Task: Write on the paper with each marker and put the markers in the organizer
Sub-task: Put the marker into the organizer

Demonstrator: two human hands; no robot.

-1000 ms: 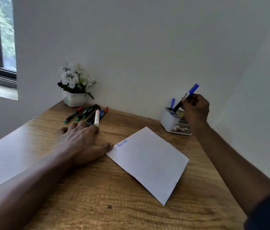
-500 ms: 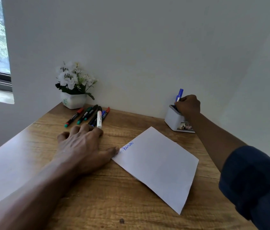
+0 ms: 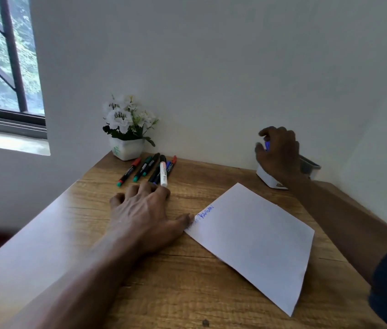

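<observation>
The blue marker (image 3: 267, 146), airborne a second ago, now stands in the organizer (image 3: 265, 178) at the far right corner of the desk (image 3: 187, 293); the right hand (image 3: 280, 153) curls loosely over its cap (grip indeterminate), the left hand (image 3: 140, 210) lies flat, thumb pinning the paper (image 3: 254, 241): next marker due.

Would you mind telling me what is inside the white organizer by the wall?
Only a blue marker top shows, poking up above the organizer between the fingers of the right hand. The hand covers most of the opening, so any other contents are hidden.
</observation>
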